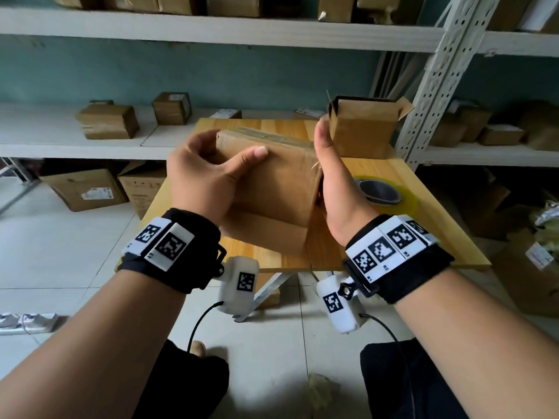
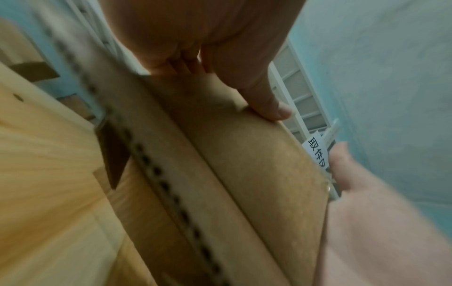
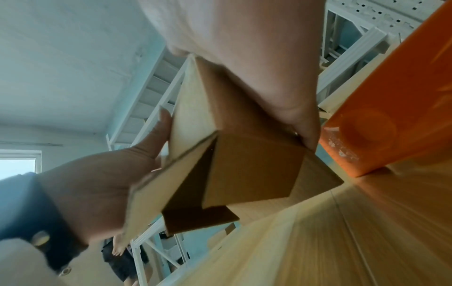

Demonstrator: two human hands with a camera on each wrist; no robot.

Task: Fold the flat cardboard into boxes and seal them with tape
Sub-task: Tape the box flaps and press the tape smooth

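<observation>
Overhead, cardboard box (image 1: 272,182) above the table (image 1: 378,167), gripped by left hand (image 1: 202,176) and right hand (image 1: 332,182).

a wooden table (image 1: 429,207) carries an open cardboard box (image 1: 363,128) and a tape roll (image 1: 384,193).

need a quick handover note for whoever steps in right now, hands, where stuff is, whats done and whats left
Left hand: grips the left side of the cardboard box, thumb across its front face.
Right hand: holds the box's right side, thumb pointing up.
The box is held above the wooden table, opened out from flat; in the right wrist view its bottom flaps hang open, and no tape shows on it.
Tape roll: lying on the table, right of the box.
Open-topped box: standing at the table's far right, flaps up.
Done: the held box is squared up.
Left: fold its flaps shut, tape them, then close the open-topped box.
</observation>
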